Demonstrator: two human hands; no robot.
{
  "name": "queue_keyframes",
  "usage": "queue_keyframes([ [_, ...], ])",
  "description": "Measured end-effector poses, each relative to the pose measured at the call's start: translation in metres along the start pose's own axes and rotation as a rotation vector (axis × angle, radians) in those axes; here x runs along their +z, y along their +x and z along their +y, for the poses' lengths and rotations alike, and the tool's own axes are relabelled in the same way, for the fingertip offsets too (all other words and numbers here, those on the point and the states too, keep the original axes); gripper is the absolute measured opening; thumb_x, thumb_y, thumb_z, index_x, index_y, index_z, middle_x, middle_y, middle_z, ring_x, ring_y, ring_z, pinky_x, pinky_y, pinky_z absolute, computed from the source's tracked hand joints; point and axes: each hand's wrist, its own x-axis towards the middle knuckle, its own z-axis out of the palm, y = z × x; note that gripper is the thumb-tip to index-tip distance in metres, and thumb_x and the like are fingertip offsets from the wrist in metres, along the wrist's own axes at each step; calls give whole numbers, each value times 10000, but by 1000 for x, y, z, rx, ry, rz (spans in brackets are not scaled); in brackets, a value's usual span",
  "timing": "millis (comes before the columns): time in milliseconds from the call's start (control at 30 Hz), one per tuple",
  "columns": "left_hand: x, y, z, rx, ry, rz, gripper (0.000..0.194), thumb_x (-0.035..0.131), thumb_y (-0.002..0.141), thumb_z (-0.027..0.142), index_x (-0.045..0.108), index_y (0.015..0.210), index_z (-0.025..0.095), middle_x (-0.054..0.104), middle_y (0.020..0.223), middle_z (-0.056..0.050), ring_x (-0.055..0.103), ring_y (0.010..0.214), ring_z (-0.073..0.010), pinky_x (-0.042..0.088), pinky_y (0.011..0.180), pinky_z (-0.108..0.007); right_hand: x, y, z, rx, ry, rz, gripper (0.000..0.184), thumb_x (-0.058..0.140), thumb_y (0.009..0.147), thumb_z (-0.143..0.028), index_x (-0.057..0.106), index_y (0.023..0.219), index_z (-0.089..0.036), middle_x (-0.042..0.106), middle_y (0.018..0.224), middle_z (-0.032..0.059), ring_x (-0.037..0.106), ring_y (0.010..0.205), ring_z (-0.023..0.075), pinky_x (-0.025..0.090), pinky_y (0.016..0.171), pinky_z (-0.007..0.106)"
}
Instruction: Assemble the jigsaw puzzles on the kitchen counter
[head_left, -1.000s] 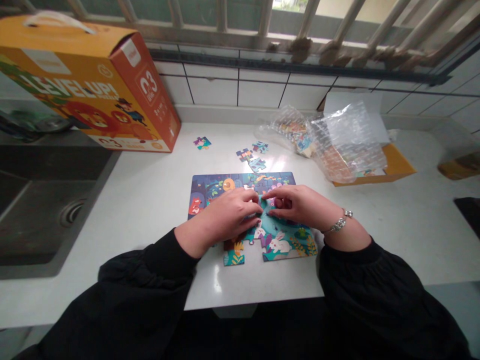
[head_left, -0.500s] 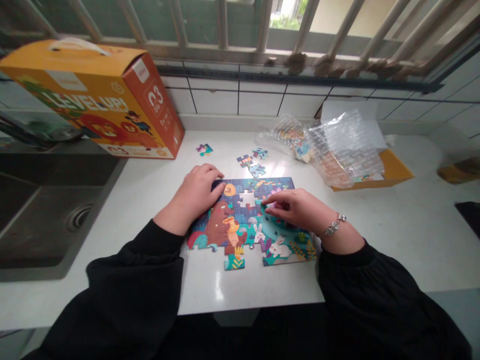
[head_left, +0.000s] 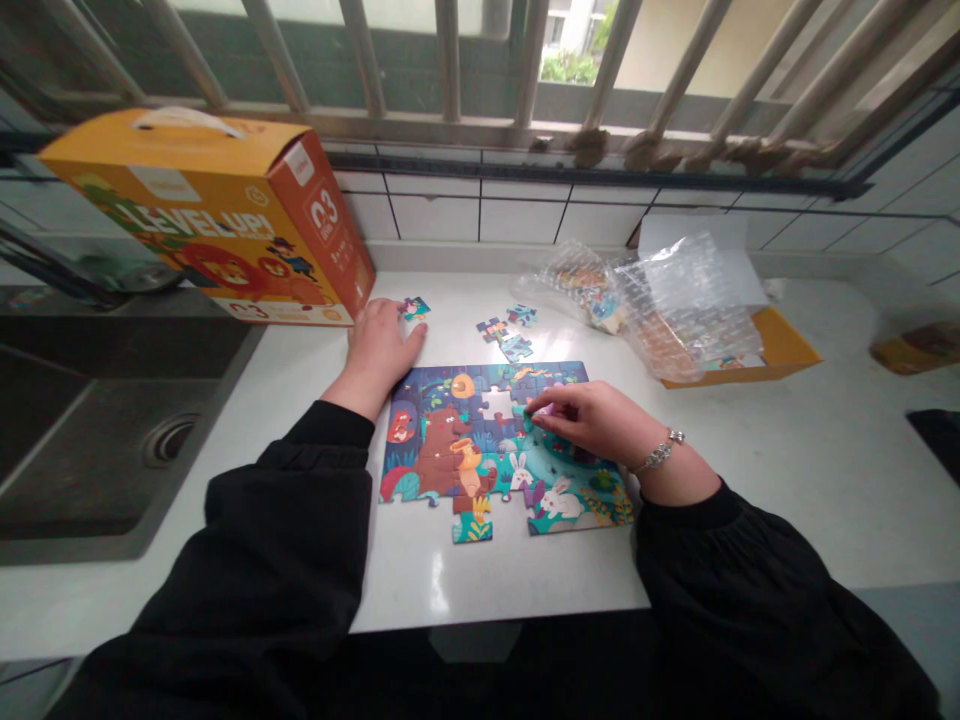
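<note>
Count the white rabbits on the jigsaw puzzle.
2. A smaller white rabbit is in the lower middle of the jigsaw puzzle; a larger white rabbit is to its lower right. Others may be hidden under the right hand.

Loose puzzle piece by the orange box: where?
Head view: loose puzzle piece on the white counter, by the left hand, right of the orange box.
</note>
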Motion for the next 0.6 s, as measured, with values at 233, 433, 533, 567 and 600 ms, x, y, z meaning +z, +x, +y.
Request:
queue_keyframes([
  [233, 11, 32, -10, -72, -20, 57, 420, 708, 975, 505, 749, 1176, 138, 641, 1378, -244, 570, 1311, -421, 449, 1200, -567, -1, 1, -2, 38, 18, -16, 184, 738, 1041, -342, 857, 1156, -259, 776, 815, -2, 662, 656, 129, 462, 655, 267],
  [433, 16, 34, -19, -73, -222, 73, 359, 864, 849, 413, 692, 1083, 201, 687, 1146, -130, 629, 1123, -309, 511, 1104, -475, -2, 1, -1, 36, -11, -17, 187, 748, 1035, -359, 849, 1163, -268, 777, 822, -6, 644, 658, 130, 445, 657, 274],
  [533, 13, 28, -11, -50, -498, 102, 330, 865, 841, 313, 645, 1067, 219, 696, 986, -55, 645, 899, -223, 559, 926, -397, -3, 0, 0, 26, -2, -21, 205, 730, 1042, -377, 841, 1169, -261, 772, 805, -5, 633, 644, 131, 448, 658, 277],
  [567, 8, 23, -6, -23, -619, 101, 300, 845, 864, 303, 640, 1067, 221, 691, 930, -35, 640, 839, -202, 561, 875, -374, -4, 0, 0, 22, 1, -21, 209, 722, 1045, -381, 840, 1165, -258, 771, 804, -3, 633, 644, 132, 449, 659, 278],
  [600, 2, 17, 1, 20, -739, 74, 274, 827, 890, 309, 645, 1075, 220, 690, 887, -21, 640, 802, -188, 562, 840, -357, -4, 0, 1, 20, 3, -17, 209, 717, 1047, -383, 840, 1160, -257, 771, 804, -1, 634, 645, 133, 449, 660, 278],
])
